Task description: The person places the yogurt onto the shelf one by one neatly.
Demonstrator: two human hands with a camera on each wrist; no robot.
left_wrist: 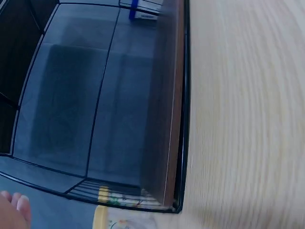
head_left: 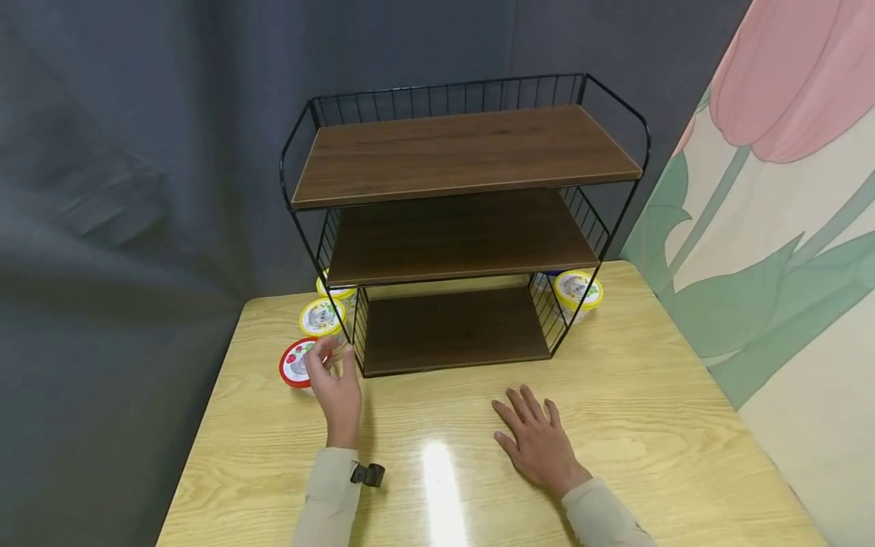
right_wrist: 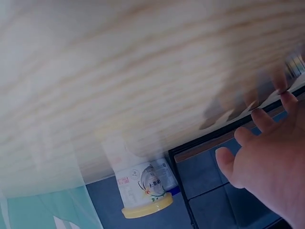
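In the head view my left hand (head_left: pixel 336 384) is beside the front left corner of the rack, thumb and fingers curved with a gap between them. It overlaps the right side of a red-lidded tub (head_left: pixel 296 362). Behind that tub are a yellow-lidded tub (head_left: pixel 321 316) and another yellow-lidded one (head_left: pixel 335 288), partly hidden by the rack frame. Only a few left fingertips (left_wrist: pixel 19 205) show in the left wrist view. My right hand (head_left: pixel 538 443) is palm down at the table in front of the rack, fingers spread, holding nothing.
A three-tier rack (head_left: pixel 465 156) with brown boards and black wire sides stands at the back of the wooden table (head_left: pixel 642 395). To its right is a yellow-lidded tub (head_left: pixel 576 291), a blue edge beside it. Dark curtain (head_left: pixel 137 152) hangs behind; a tulip-patterned cloth (head_left: pixel 786 228) hangs on the right.
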